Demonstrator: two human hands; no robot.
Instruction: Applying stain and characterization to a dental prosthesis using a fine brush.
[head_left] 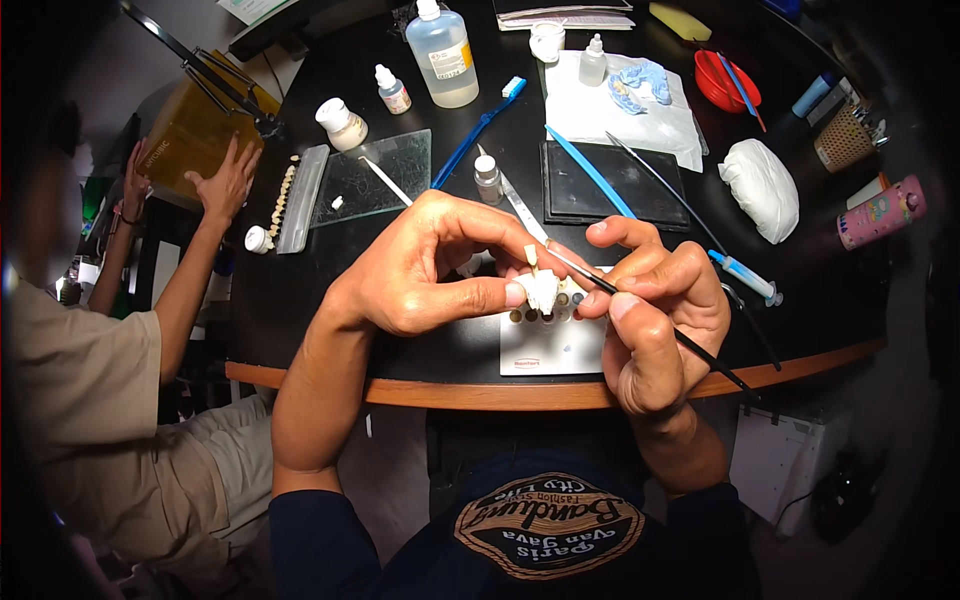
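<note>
Between the thumb and fingers of my left hand (425,265) is a small white plaster-like piece (541,291), with a tooth-shaped cream bit (531,255) standing up from it. My right hand (660,320) pinches a thin dark-handled brush (705,355), whose tip lies close to the cream bit; whether they touch I cannot tell. Beneath both hands is a white palette (545,357) with several coloured round wells, partly covered by the fingers. A small grey bottle (487,180) stands just beyond my left hand.
Farther back are a glass slab (385,165), a blue toothbrush (470,140), a large clear bottle (443,60), a black tray (615,205), a red bowl (712,88) and a white bundle (760,190). At the left, another person's hands (228,180) are beside an amber box (190,125).
</note>
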